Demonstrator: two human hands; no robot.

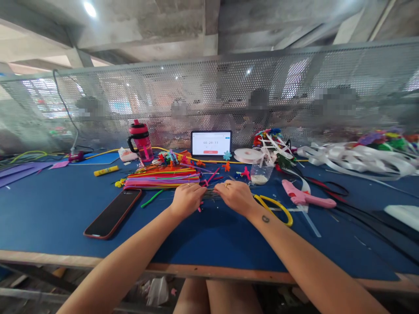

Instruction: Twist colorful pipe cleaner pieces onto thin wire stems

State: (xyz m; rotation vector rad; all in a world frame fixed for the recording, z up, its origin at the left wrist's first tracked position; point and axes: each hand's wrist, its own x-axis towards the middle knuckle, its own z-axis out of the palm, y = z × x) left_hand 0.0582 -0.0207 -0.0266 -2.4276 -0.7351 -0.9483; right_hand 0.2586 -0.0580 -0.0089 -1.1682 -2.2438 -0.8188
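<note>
My left hand (187,198) and my right hand (235,196) rest close together on the blue table (59,209), fingers curled down over a thin dark bundle of pipe cleaners (211,195) that runs between them. Both hands appear closed on that bundle. A flat stack of coloured pipe cleaners (162,179) lies just beyond my left hand. A loose green pipe cleaner (151,199) lies to its left. Yellow-handled scissors (278,207) lie beside my right wrist.
A black phone (113,213) lies at the left, a pink glue gun (306,197) at the right. Farther back stand a pink bottle (140,140), a tablet showing a timer (211,143), a clear cup (261,171), ribbon spools (248,155) and white ribbon (356,158). People sit behind the mesh screen (229,96).
</note>
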